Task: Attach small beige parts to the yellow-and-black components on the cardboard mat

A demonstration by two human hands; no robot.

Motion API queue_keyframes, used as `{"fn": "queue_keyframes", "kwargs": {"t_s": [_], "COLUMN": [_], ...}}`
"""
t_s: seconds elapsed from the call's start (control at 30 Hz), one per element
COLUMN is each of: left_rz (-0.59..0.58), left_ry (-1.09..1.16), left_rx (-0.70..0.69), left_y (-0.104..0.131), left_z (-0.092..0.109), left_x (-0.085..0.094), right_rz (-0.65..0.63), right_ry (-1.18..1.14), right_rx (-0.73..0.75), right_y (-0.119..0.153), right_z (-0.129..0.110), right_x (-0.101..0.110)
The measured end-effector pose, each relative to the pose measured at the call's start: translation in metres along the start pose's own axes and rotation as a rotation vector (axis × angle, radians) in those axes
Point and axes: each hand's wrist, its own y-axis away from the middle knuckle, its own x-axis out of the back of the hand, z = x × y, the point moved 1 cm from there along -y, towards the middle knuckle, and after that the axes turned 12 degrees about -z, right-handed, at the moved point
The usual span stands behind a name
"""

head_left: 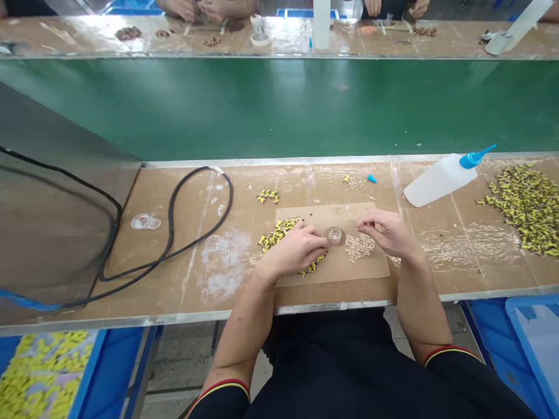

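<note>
My left hand [304,247] reaches over a pile of small yellow-and-dark pieces [279,231], its fingers bent together; whatever they hold is hidden. Just right of its fingertips, a small clear round dish [335,235] sits on a cardboard sheet [336,273]. My right hand [384,230] is held above the sheet's right side, with thumb and forefinger pinched. Anything in that pinch is too small to name. Under and left of this hand lies a heap of tiny beige pieces [359,247].
A white bottle with a blue nozzle [441,180] leans on the right, beside a big yellow-and-dark heap [528,206]. A black cable [174,203] loops across the left. Behind runs a green belt [262,110]; beyond it, other people's hands [213,9] work. Blue bins [87,372] stand below.
</note>
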Motion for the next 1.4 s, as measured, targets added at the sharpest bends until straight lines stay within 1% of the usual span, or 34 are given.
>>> {"fn": "queue_keyframes", "kwargs": {"t_s": [0.07, 0.2, 0.27, 0.33, 0.4, 0.47, 0.53, 0.6, 0.63, 0.67, 0.77, 0.8, 0.93, 1.13, 1.2, 1.27, 1.4], "left_rz": [-0.054, -0.1, -0.103, -0.057, 0.052, 0.203, 0.379, 0.545, 0.592, 0.606, 0.546, 0.535, 0.548, 0.588, 0.589, 0.59, 0.632], "left_ry": [-0.053, -0.089, -0.048, -0.007, 0.007, 0.036, 0.128, 0.251, 0.299, 0.327, 0.324, 0.314, 0.256, 0.103, 0.098, 0.173, 0.451], "left_rx": [0.002, 0.023, 0.021, 0.031, 0.059, 0.088, 0.097, 0.075, 0.044, 0.005, -0.089, -0.094, -0.057, -0.072, -0.073, -0.092, -0.115], "left_y": [-0.001, 0.002, 0.005, 0.008, 0.01, 0.012, 0.012, 0.01, 0.008, 0.006, -0.004, -0.006, -0.014, -0.014, -0.013, -0.013, -0.013], "left_z": [0.0, 0.001, 0.001, 0.0, -0.001, 0.0, 0.002, 0.005, 0.007, 0.01, 0.019, 0.022, 0.027, 0.025, 0.025, 0.025, 0.027], "left_x": [-0.003, -0.004, -0.001, 0.004, 0.009, 0.011, 0.01, 0.007, 0.004, 0.001, -0.005, -0.006, -0.009, -0.01, -0.009, -0.008, -0.007], "right_rz": [-0.01, -0.014, 0.0, 0.019, 0.032, 0.049, 0.075, 0.094, 0.102, 0.111, 0.149, 0.156, 0.158, 0.146, 0.149, 0.163, 0.222], "right_ry": [0.009, 0.017, 0.002, -0.01, -0.011, -0.01, -0.017, -0.034, -0.047, -0.064, -0.134, -0.156, -0.202, -0.183, -0.168, -0.147, -0.068], "right_rx": [-0.004, -0.018, -0.032, -0.041, -0.035, -0.021, 0.003, 0.047, 0.067, 0.08, 0.064, 0.055, 0.052, 0.054, 0.05, 0.07, 0.153], "right_y": [0.001, 0.003, 0.004, 0.005, 0.005, 0.005, 0.003, 0.0, -0.001, -0.003, -0.006, -0.007, -0.008, -0.01, -0.011, -0.011, -0.011], "right_z": [0.0, -0.001, -0.001, 0.0, 0.0, 0.0, -0.003, -0.008, -0.011, -0.013, -0.019, -0.02, -0.023, -0.025, -0.026, -0.027, -0.032], "right_x": [0.001, 0.006, 0.008, 0.01, 0.009, 0.007, 0.002, -0.004, -0.007, -0.01, -0.019, -0.021, -0.027, -0.031, -0.032, -0.033, -0.034]}}
